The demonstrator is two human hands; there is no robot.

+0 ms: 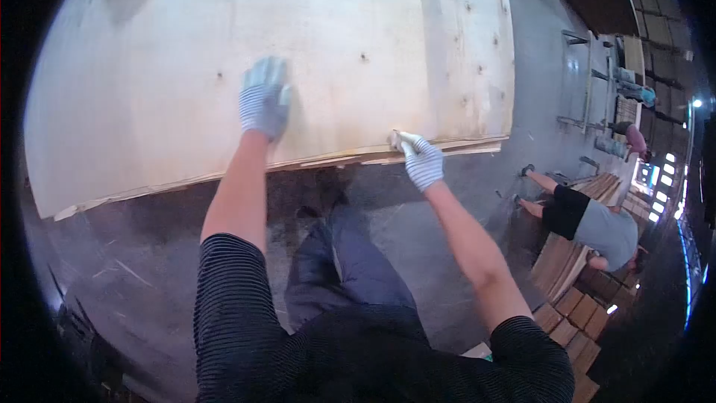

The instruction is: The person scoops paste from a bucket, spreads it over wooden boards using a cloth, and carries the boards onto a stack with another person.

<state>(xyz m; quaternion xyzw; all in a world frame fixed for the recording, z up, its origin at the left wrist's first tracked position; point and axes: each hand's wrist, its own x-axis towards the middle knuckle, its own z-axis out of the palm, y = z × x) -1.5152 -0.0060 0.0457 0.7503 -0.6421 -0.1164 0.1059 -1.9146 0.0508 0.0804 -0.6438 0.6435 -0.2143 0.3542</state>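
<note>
A large pale wood sheet (335, 52) with small dark knots lies on top of a stack of thin sheets, its near edge ragged. My left hand (265, 97), in a striped glove with a pale palm side, rests flat on or just over the sheet, fingers stretched out and slightly blurred. At the near edge, further right, my right hand (419, 158) in the same kind of glove is closed in a pinch. A small whitish piece (394, 139) shows at its fingertips; what it is cannot be made out.
A person (600, 231) in a grey shirt bends over stacked boards (559, 261) at the right. Further off, another person (635, 139) stands near metal frames (585, 82). A tall sheet stack (597, 0) is at the upper right. Grey floor (470, 216) surrounds the near stack.
</note>
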